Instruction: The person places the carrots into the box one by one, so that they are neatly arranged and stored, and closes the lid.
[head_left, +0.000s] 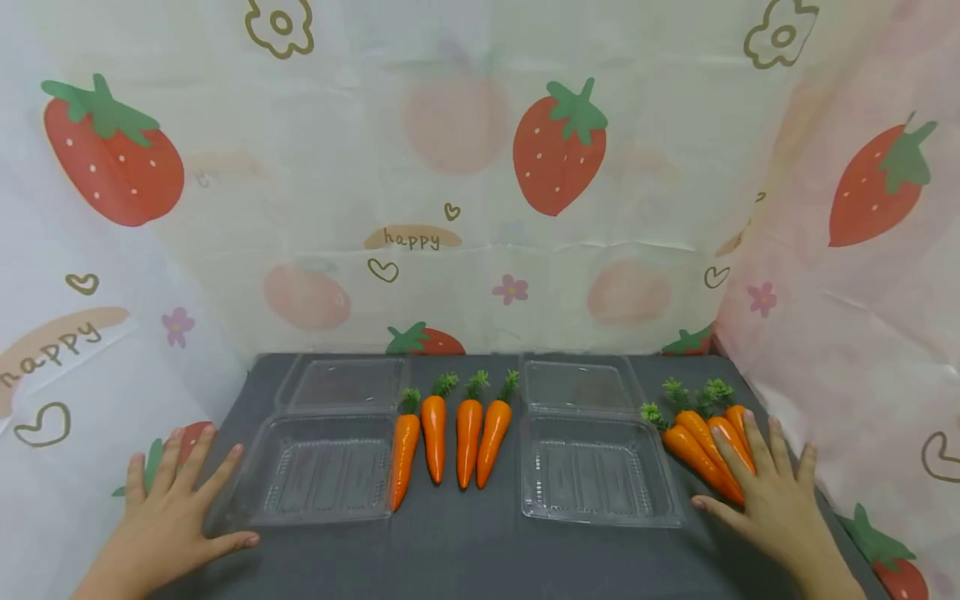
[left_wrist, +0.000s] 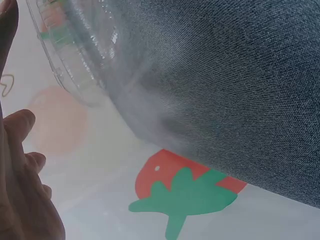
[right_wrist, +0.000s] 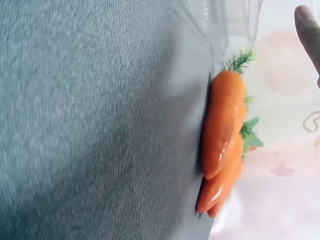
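Observation:
My left hand point(head_left: 168, 508), fingers spread, is held beside the left clear plastic box point(head_left: 318, 517) and grips nothing. My right hand point(head_left: 780, 504) has its fingers spread too, and overlaps a pile of orange carrots point(head_left: 701, 454) with green tops in the head view. In the right wrist view, these carrots point(right_wrist: 225, 125) lie on the grey cloth, apart from the visible finger point(right_wrist: 309, 35). The right clear plastic box point(head_left: 600, 518) stands left of that pile. Both boxes have their lids folded back, with nothing inside. Several more carrots point(head_left: 468, 442) lie in a row between the boxes.
A dark grey cloth point(head_left: 465, 550) covers the table. White sheeting printed with strawberries point(head_left: 558, 150) hangs behind it and along both sides. The box lids point(head_left: 348, 385) lie flat toward the back edge.

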